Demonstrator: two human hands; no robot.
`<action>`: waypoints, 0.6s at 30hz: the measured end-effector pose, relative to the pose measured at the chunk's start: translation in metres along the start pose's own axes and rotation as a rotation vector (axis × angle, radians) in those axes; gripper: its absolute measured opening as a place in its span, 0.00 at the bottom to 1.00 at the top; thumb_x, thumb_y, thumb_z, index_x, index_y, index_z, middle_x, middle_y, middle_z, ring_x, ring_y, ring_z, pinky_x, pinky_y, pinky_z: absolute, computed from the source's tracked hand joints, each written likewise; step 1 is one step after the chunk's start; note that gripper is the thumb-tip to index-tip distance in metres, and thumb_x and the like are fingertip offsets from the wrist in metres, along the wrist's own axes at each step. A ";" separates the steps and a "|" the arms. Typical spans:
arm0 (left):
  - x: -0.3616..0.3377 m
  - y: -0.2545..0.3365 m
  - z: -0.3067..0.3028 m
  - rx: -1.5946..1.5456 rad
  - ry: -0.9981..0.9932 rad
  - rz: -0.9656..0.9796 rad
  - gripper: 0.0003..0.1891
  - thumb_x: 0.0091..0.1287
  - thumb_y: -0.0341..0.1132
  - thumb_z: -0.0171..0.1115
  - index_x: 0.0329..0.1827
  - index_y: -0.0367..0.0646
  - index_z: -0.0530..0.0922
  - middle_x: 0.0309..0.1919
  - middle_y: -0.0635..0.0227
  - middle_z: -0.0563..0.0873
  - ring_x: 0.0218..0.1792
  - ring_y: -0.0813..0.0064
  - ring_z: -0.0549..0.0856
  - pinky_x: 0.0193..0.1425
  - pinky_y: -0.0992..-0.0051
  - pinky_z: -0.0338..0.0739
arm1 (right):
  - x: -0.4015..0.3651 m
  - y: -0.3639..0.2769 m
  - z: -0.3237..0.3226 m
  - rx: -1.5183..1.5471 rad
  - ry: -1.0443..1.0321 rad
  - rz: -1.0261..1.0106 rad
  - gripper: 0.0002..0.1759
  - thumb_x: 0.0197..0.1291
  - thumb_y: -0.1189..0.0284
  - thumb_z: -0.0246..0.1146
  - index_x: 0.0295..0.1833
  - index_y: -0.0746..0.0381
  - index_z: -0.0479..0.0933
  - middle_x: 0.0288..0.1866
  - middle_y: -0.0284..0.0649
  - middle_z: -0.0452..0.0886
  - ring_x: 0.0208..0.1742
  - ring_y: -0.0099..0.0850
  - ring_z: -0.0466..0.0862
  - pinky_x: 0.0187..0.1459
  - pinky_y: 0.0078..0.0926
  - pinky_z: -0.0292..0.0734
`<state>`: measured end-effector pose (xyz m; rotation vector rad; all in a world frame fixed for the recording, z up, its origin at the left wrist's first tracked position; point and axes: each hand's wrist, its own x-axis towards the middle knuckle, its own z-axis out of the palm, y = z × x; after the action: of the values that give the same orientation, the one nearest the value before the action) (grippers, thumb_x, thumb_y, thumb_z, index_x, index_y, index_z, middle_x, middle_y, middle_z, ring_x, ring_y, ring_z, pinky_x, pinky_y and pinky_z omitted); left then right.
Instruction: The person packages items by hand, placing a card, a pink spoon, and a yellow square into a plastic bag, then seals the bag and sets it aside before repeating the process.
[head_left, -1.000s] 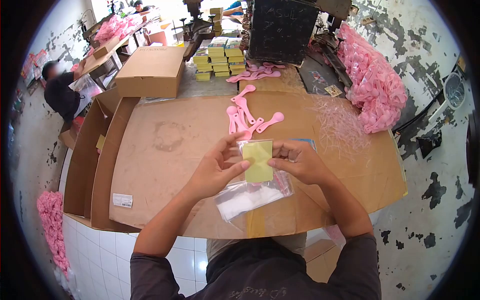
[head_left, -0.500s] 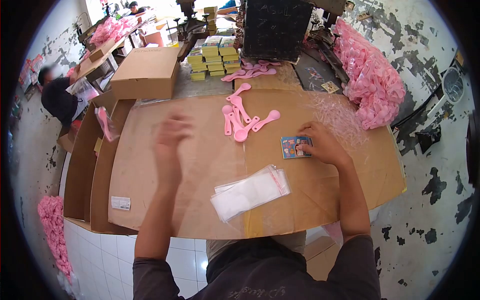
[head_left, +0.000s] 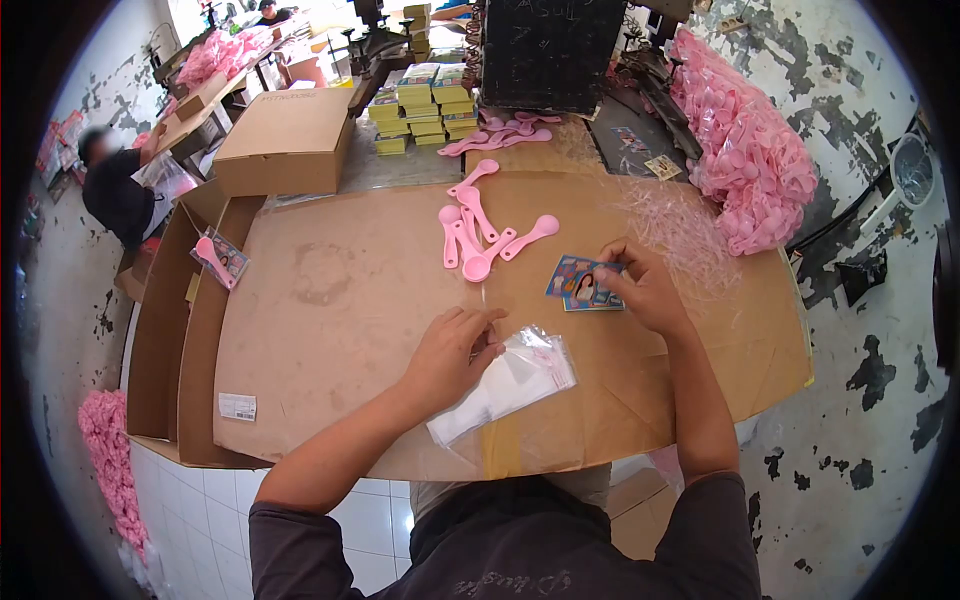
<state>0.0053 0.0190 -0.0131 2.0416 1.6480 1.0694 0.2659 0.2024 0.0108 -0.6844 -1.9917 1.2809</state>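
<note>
My left hand [head_left: 455, 352] rests at the upper left part of a stack of clear plastic sleeves [head_left: 510, 385], its fingers bent; what lies between them is too small to make out. At the right, my right hand [head_left: 640, 285] pinches a blue printed card [head_left: 572, 277] by its right edge. That card is tilted over the small card stack [head_left: 592, 303] on the cardboard. Several pink spoons [head_left: 478, 265] lie in a loose group beyond the sleeves, between my two hands.
An open carton [head_left: 190, 350] runs along the left edge, with a bagged spoon and card [head_left: 218, 262] on its rim. Behind are a closed box [head_left: 280, 145], yellow-edged card stacks [head_left: 420, 100] and a pink heap [head_left: 745, 150]. A person [head_left: 115, 190] sits far left.
My left hand has moved right and down to the sleeves. My right hand has lifted one card off the stack at an angle. The bagged item at the left has turned, showing its card.
</note>
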 end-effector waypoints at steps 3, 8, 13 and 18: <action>-0.001 -0.002 0.004 -0.057 0.021 -0.025 0.08 0.68 0.28 0.70 0.47 0.34 0.86 0.37 0.61 0.84 0.37 0.65 0.85 0.43 0.68 0.81 | -0.010 -0.006 0.010 0.361 -0.277 0.119 0.06 0.68 0.73 0.70 0.46 0.63 0.82 0.46 0.33 0.87 0.47 0.24 0.84 0.53 0.27 0.78; -0.005 0.000 0.004 -0.122 0.040 -0.087 0.05 0.68 0.27 0.69 0.43 0.36 0.86 0.37 0.58 0.84 0.40 0.60 0.84 0.47 0.64 0.79 | -0.012 -0.014 0.040 0.014 -0.625 -0.061 0.08 0.66 0.73 0.73 0.48 0.64 0.85 0.45 0.35 0.88 0.47 0.24 0.85 0.49 0.25 0.79; -0.001 0.003 -0.005 -0.251 0.101 -0.190 0.03 0.69 0.24 0.67 0.42 0.35 0.85 0.40 0.59 0.85 0.40 0.67 0.87 0.47 0.69 0.82 | -0.014 -0.010 0.041 -0.083 -0.609 -0.027 0.09 0.65 0.73 0.72 0.49 0.62 0.85 0.44 0.35 0.89 0.43 0.24 0.86 0.42 0.24 0.79; 0.002 -0.017 -0.011 -0.865 0.154 -0.334 0.05 0.72 0.23 0.65 0.47 0.34 0.82 0.44 0.61 0.90 0.41 0.74 0.89 0.51 0.73 0.84 | -0.015 -0.012 0.041 -0.140 -0.569 -0.061 0.08 0.67 0.74 0.70 0.50 0.64 0.84 0.44 0.34 0.89 0.43 0.23 0.86 0.42 0.24 0.80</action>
<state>-0.0144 0.0237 -0.0159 1.1141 1.1929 1.4833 0.2437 0.1636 0.0056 -0.3346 -2.5538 1.4184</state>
